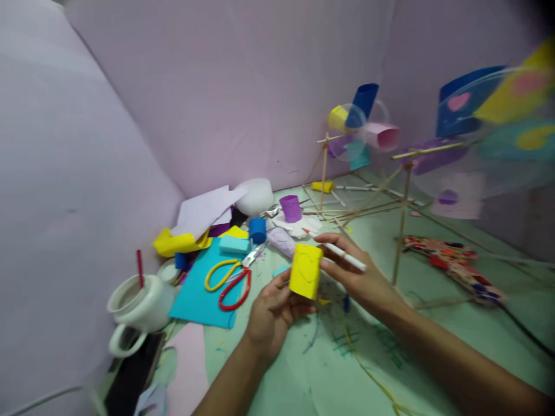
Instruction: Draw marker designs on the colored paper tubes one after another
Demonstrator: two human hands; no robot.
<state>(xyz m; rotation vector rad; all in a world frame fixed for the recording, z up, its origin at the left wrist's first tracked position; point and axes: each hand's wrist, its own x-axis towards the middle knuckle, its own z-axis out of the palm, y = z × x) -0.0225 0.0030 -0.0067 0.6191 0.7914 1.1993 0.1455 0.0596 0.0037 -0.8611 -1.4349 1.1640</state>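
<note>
Fingers of left hand grasp yellow paper tube, held above scribbled pale-green tabletop. Right hand grips slim white pen-like stick beside it. Lilac wall behind. Left: red-and-yellow-handled scissors across turquoise sheet. Wooden-stick stand beyond right forearm.

The pale green counter bears green scribbles, a blue sheet, pink paper and a patterned power strip.
</note>
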